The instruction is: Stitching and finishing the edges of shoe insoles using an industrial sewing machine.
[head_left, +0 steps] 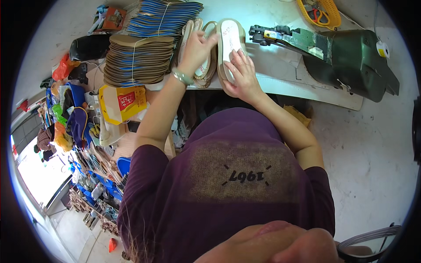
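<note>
A long insole (228,37) with a white top and a tan rim lies at the edge of the white worktable. My right hand (242,74) rests on its near half, fingers stretched across the white surface and thumb by its left edge. Just to the left, my left hand (197,51) is over a group of similar insoles (205,68), its fingers apart and reaching toward the long insole's left edge. That hand partly covers the group. Whether its fingertips touch the long insole I cannot tell.
Tied stacks of brown and blue sole pieces (138,57) stand at the left. A dark green machine (351,61) with a narrow arm occupies the right. Behind it is a yellow basket (333,19) with orange-handled scissors. A yellow box (120,105) sits near my left arm.
</note>
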### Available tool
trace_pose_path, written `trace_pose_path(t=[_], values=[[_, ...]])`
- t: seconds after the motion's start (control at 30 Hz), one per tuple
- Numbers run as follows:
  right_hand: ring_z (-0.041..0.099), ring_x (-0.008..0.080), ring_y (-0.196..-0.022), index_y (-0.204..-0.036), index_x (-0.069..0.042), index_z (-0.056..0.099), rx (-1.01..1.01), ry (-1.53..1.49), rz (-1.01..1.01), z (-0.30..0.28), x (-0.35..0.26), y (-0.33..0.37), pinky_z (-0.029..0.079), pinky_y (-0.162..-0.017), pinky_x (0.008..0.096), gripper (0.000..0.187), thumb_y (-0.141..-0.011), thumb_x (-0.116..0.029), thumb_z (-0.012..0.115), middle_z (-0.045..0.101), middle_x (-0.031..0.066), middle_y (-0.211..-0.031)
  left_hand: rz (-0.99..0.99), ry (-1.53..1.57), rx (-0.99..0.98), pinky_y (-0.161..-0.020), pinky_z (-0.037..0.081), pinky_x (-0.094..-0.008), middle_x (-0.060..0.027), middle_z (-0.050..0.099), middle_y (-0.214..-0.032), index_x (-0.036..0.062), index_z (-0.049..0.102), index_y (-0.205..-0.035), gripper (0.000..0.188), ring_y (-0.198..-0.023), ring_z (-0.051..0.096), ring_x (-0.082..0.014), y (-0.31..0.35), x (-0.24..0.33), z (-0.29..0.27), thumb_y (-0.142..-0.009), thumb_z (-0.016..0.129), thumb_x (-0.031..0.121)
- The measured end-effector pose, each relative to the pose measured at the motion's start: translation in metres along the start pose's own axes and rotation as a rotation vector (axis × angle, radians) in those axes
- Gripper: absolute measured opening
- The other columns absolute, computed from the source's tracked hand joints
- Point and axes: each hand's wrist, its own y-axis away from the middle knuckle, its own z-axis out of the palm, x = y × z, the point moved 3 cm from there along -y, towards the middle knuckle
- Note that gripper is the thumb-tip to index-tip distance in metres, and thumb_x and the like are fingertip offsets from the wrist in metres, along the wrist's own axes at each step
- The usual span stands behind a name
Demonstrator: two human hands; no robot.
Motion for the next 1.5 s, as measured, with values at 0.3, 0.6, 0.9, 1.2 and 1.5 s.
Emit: trace_pose_path(t=[0.3, 0.6, 0.9, 1.2, 1.5], values=[[0.057, 0.0175, -0.112, -0.135, 0.002, 0.048, -0.084, -0.992, 0.71, -0.067, 0.02, -0.024, 0.045, -0.096, 0.0332, 0.064, -0.081, -0.018, 0.076, 0.058, 0.0127, -0.125, -0.144, 0.802, -0.664, -0.085, 0.052, -0.0289, -0.0111, 0.067, -0.109, -0.0039, 0.061, -0.12, 0.042, -0.097, 0.064, -0.0149, 0.055, 0.033, 0.024, -0.093, 0.065, 0.028], [0.067, 0.0272, -0.076, -0.127, -0.008, 0.06, 0.131, -0.057, 0.433, -0.077, 0.012, -0.018, 0.054, -0.066, 0.0355, 0.039, -0.091, -0.023, 0.063, 0.066, 0.0157, -0.095, -0.126, 0.851, -0.49, -0.068, 0.053, -0.0286, -0.0111, 0.069, -0.088, -0.0081, 0.062, -0.111, 0.037, -0.077, 0.066, -0.0138, 0.051, 0.064, 0.064, -0.095, 0.057, 0.025], [0.061, 0.0268, -0.064, -0.115, -0.016, 0.069, 0.116, 0.103, 0.368, -0.109, 0.04, -0.038, 0.052, -0.06, 0.0361, 0.031, -0.089, -0.032, 0.065, 0.059, 0.008, -0.078, 0.48, 0.094, 0.077, -0.103, 0.035, -0.0466, -0.025, 0.058, -0.119, 0.0064, 0.07, -0.106, 0.035, -0.12, 0.046, -0.0382, 0.011, 0.091, 0.065, -0.086, 0.059, 0.032], [0.063, 0.01, -0.09, -0.129, 0.004, 0.052, 0.414, -1.307, 0.882, -0.069, 0.082, 0.037, 0.05, -0.077, 0.022, 0.043, -0.092, -0.016, 0.064, 0.066, 0.0071, -0.105, 0.385, 0.338, -0.136, -0.082, 0.049, -0.0419, -0.0204, 0.067, -0.087, 0.0016, 0.068, -0.104, 0.041, -0.086, 0.063, -0.0357, -0.037, 0.099, 0.098, -0.087, 0.057, 0.037], [0.061, 0.0146, -0.065, -0.102, 0.001, 0.061, 0.312, -1.322, 0.957, -0.053, 0.05, -0.004, 0.049, -0.062, 0.0277, 0.027, -0.097, -0.025, 0.055, 0.065, 0.0076, -0.079, 0.984, -0.363, 0.464, -0.09, 0.047, -0.0433, -0.0203, 0.061, -0.11, -0.0008, 0.06, -0.115, 0.042, -0.1, 0.059, -0.0349, -0.058, 0.139, 0.07, -0.087, 0.065, 0.029]])
